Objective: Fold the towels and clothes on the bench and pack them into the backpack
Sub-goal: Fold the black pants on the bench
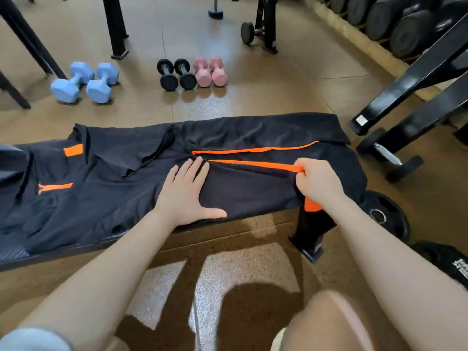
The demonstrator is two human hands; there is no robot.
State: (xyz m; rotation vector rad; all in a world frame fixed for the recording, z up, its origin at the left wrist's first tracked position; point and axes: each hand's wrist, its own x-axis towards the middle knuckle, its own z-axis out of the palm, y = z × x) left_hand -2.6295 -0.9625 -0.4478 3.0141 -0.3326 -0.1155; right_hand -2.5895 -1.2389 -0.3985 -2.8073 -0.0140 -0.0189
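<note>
A black garment with orange stripes (114, 188) lies spread along the black bench (15, 257), covering most of its top. My left hand (186, 192) lies flat on the cloth near the middle, fingers straight and spread. My right hand (317, 184) pinches the edge of the garment at the end of an orange stripe (253, 163), lifting a fold slightly. A second orange stripe (253, 150) runs parallel behind it. The right end of the garment hangs over the bench's end. A dark bag-like object (450, 262) shows at the right edge; I cannot tell whether it is the backpack.
On the floor behind the bench stand two blue dumbbells (83, 82), two black ones (176, 74) and two pink ones (210, 70). A black machine frame (415, 97) and a weight plate (387, 214) sit at the right. A dumbbell rack (405, 24) lines the far right.
</note>
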